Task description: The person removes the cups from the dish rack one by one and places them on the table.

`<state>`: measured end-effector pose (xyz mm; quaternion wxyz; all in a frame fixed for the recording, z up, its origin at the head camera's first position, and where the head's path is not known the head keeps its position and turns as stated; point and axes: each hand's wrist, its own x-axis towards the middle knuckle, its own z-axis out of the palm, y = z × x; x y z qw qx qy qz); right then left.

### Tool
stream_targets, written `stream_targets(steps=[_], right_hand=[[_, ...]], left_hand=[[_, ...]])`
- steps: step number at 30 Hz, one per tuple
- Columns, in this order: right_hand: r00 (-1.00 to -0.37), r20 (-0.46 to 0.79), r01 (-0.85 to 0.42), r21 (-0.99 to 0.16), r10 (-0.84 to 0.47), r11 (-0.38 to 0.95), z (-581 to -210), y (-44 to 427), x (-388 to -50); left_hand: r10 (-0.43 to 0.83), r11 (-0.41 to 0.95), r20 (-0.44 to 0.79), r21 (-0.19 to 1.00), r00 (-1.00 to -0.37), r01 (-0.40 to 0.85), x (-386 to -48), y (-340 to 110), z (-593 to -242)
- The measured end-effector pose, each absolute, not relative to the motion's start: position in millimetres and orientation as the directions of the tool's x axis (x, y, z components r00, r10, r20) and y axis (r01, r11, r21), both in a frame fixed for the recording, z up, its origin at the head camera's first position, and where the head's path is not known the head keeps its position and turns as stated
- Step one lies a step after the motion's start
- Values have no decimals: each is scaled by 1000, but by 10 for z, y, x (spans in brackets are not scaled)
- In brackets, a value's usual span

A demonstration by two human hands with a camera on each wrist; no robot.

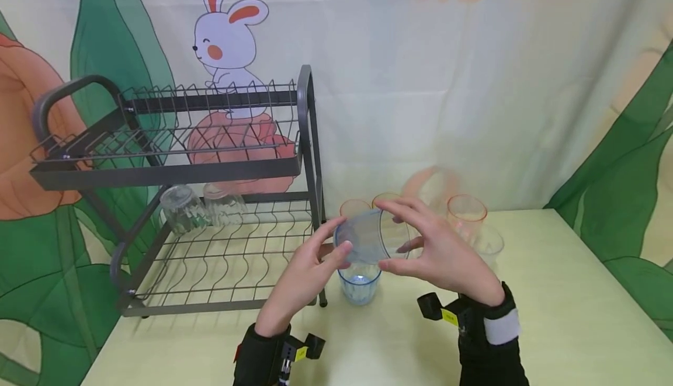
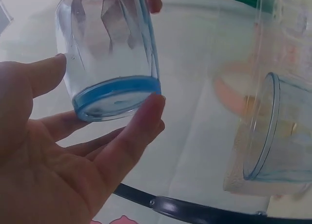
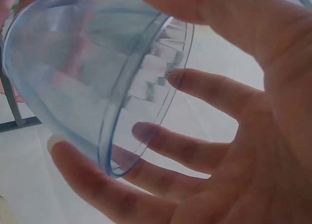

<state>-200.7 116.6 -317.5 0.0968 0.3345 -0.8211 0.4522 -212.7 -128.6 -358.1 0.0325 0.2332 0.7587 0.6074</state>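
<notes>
Between my hands a blue-tinted drinking glass (image 1: pixel 360 239) lies tipped on its side in the air. A clear faceted section, apparently a clear glass (image 1: pixel 396 241) nested in it, juts past its rim to the right. My left hand (image 1: pixel 307 272) grips the blue glass at its left end, thumb and fingers round it. On the other side my right hand (image 1: pixel 439 243) holds the clear part, its fingers and thumb spread about the rims in the right wrist view. Just below, another blue glass (image 1: pixel 359 289) stands upright on the table.
A dark two-tier dish rack (image 1: pixel 168 173) stands at left; two clear glasses, one here (image 1: pixel 184 214) and a second glass (image 1: pixel 223 205), lean upside down on its lower tier. Behind my hands are orange-rimmed glasses (image 1: pixel 467 209), a yellow-rimmed glass (image 1: pixel 386 200) and a clear glass (image 1: pixel 490 243).
</notes>
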Motion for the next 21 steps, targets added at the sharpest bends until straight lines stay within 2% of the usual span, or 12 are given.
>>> stream_targets(steps=[7, 16, 21], right_hand=[[-778, 439, -617, -669, -448, 415, -3167, 1235, -1992], [-783, 435, -618, -624, -444, 478, -3156, 1257, -1997], [-808, 408, -588, -607, -425, 535, -3167, 1250, -1995]], left_hand=[[341, 336, 338, 828, -877, 449, -2129, -1233, -3611], [329, 369, 421, 767, -845, 525, -2117, -1203, -3625], [335, 396, 426, 746, -841, 536, -2103, -1206, -3631]])
